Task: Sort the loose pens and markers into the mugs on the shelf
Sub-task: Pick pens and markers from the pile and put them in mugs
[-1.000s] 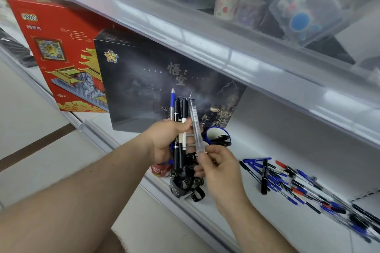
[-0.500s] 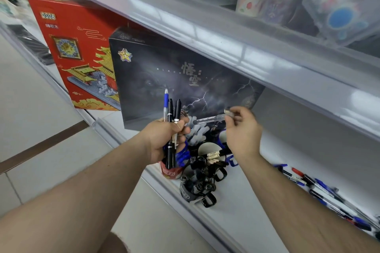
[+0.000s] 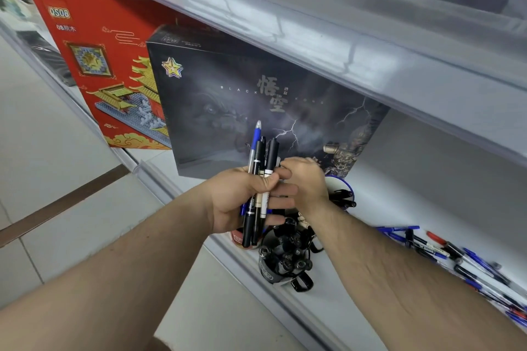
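L hand [image 3: 242,202] gripped a pen bundle [image 3: 258,179] upright; R hand [image 3: 306,179] touched its top, grip unclear; loose pens [image 3: 445,251] lay on shelf [image 3: 399,208].

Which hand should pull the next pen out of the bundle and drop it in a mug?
Right. The right hand is already at the pens that the left hand grips, just above the mugs.

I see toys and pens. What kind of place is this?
Probably a shop selling toys and stationery: boxed building sets stand on a display shelf, with mugs of markers and loose pens beside them.
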Motion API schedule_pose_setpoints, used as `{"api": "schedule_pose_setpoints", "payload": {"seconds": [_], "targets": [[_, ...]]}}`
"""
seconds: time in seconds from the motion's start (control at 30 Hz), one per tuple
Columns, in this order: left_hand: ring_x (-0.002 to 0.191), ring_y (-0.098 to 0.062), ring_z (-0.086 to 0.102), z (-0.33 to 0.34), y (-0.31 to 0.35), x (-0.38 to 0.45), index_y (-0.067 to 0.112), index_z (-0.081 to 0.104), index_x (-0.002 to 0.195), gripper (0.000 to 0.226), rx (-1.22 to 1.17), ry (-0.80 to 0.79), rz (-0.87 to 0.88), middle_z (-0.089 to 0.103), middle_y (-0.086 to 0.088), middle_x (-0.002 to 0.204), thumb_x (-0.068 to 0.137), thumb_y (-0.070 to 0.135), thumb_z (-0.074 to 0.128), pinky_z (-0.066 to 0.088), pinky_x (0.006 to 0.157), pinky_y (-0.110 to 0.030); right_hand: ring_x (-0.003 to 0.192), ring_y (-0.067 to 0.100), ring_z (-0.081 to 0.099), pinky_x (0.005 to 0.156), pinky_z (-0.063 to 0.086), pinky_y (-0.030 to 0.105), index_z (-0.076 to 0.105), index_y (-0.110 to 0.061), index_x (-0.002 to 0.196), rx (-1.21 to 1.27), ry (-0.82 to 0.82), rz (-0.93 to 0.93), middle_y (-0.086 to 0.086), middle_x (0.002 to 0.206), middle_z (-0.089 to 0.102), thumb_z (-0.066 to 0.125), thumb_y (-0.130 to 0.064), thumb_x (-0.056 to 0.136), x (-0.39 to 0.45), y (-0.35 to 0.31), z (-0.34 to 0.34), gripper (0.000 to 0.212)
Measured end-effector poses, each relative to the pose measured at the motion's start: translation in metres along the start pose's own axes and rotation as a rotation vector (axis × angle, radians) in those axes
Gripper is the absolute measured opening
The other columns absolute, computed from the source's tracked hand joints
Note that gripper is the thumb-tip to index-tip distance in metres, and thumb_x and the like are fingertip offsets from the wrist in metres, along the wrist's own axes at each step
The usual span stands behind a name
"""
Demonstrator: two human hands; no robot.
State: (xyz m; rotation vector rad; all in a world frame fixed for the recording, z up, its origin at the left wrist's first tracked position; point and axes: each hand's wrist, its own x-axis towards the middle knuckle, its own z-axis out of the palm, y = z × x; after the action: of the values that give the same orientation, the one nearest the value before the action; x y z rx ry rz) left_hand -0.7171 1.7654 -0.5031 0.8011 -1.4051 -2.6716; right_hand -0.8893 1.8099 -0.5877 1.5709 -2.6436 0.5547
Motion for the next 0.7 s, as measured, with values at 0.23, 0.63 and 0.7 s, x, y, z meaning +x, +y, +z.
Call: {"api": "schedule_pose_setpoints", "payload": {"seconds": [0.23, 0.63, 0.7], "targets": [[0.079, -0.025, 0.072, 0.018, 0.004, -0.007, 0.013, 0.072, 0.102, 0.025, 0.003, -0.102, 0.014, 0.074, -0.010, 0.096, 0.080, 0.018, 0.062, 0.060, 0.075, -0.046, 0.104, 0.013, 0.037, 0.093, 0.025, 0.037, 0.063, -0.033, 0.091, 0.024, -0.215, -0.008, -0.020, 0.081, 0.049, 0.034, -0.050, 0.097, -0.028, -0.001, -0.024, 0.034], [0.055, -0.011, 0.051, 0.075, 0.001, 0.003, 0.022, 0.068, 0.086, 0.013, -0.322, -0.310, 0.274, 0.055, 0.005, 0.069, 0.075, 0.023, 0.075, 0.054, 0.067, -0.033, 0.054, 0.023, 0.057, 0.052, 0.040, 0.032, 0.067, -0.003, 0.099, 1.534, 0.048, 0.753, 0.013, 0.069, 0.067, 0.047, -0.033, 0.102, -0.159, -0.042, -0.130, 0.035], [0.056, -0.012, 0.053, 0.085, -0.001, 0.004, 0.023, 0.069, 0.085, 0.025, -0.339, -0.379, 0.288, 0.056, 0.005, 0.070, 0.067, 0.022, 0.087, 0.055, 0.070, -0.032, 0.053, 0.023, 0.055, 0.051, 0.039, 0.033, 0.066, 0.001, 0.105, 1.620, -0.003, 0.737, 0.016, 0.072, 0.064, 0.050, -0.037, 0.098, -0.173, -0.046, -0.141, 0.041]]}}
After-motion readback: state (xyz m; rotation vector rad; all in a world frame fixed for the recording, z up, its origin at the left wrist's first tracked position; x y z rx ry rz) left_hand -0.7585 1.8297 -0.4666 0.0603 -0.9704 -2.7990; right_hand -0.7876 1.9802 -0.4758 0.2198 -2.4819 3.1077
